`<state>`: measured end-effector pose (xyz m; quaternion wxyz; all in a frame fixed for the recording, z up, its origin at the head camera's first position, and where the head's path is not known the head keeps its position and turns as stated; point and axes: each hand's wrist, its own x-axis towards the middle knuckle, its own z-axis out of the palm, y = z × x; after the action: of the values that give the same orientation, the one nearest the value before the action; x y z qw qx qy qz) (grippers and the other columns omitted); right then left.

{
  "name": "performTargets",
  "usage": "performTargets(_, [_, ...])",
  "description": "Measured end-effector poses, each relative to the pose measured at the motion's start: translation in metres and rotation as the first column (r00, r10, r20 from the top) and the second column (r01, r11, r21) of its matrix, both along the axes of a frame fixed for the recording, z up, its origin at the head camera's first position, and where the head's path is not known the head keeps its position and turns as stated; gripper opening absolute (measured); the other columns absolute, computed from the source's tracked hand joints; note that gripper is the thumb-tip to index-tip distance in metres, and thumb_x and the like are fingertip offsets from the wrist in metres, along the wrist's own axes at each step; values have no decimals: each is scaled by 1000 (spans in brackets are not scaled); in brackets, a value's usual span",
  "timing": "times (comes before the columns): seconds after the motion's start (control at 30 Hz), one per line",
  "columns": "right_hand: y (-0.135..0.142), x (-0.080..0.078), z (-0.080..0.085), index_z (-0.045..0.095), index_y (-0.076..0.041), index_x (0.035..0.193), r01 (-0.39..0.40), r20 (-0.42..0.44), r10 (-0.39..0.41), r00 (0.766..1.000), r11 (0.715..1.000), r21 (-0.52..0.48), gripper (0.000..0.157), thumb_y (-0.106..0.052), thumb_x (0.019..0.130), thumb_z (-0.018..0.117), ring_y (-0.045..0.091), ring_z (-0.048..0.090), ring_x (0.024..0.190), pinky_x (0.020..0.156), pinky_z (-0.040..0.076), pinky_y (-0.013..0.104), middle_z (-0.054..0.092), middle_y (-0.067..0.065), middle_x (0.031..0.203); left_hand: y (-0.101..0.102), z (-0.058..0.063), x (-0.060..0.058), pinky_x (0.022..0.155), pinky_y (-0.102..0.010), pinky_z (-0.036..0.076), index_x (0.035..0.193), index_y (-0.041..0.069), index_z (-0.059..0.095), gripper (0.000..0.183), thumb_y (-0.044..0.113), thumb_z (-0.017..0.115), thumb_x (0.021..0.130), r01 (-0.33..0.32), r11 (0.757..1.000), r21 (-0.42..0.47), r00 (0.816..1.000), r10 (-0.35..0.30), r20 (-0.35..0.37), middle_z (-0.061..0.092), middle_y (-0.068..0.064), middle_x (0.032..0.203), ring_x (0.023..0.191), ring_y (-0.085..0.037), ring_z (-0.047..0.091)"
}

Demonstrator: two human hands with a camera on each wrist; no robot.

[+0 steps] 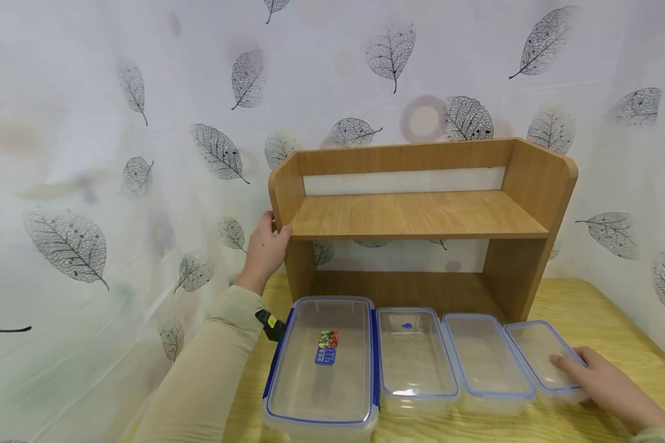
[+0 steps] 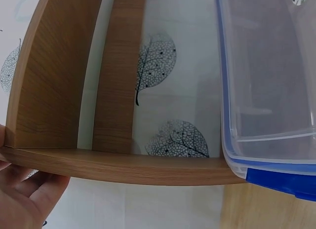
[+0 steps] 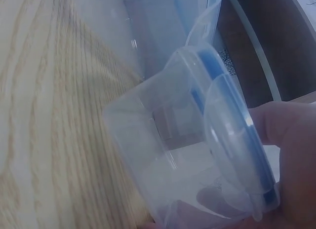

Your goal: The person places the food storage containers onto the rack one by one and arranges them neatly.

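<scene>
My left hand [image 1: 265,249] grips the left side panel of a two-tier wooden shelf [image 1: 421,212], thumb in front and fingers around the outer edge. The left wrist view shows the fingertips curled about the panel's edge [image 2: 123,167]. At the right end of a row of clear lidded food containers, my right hand [image 1: 609,378] holds the smallest container [image 1: 543,351], thumb on its lid. Fingers show through its clear wall [image 3: 168,130] in the right wrist view. To its left stand a similar container [image 1: 487,363] and a slightly larger one [image 1: 412,363].
A large container [image 1: 349,387] with dark blue side clips and a fruit sticker stands leftmost, before the shelf's lower tier. Everything rests on a light wood table [image 1: 582,307]. A leaf-printed white curtain [image 1: 321,74] hangs behind and on both sides.
</scene>
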<state>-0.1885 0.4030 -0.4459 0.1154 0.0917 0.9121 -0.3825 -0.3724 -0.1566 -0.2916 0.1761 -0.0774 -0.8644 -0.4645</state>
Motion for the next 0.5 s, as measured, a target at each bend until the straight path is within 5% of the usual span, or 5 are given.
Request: performTargets(0.5, [9, 1, 0, 16, 27, 140, 5, -15, -6, 1000, 998, -68, 85, -50, 108, 34, 19, 55, 92, 71, 55, 34, 50, 34, 123, 1, 0, 0, 109, -56, 42, 152, 11, 36, 55, 35, 49, 104, -10, 1000, -2, 1000, 10, 11, 42, -15, 156, 138, -36, 45])
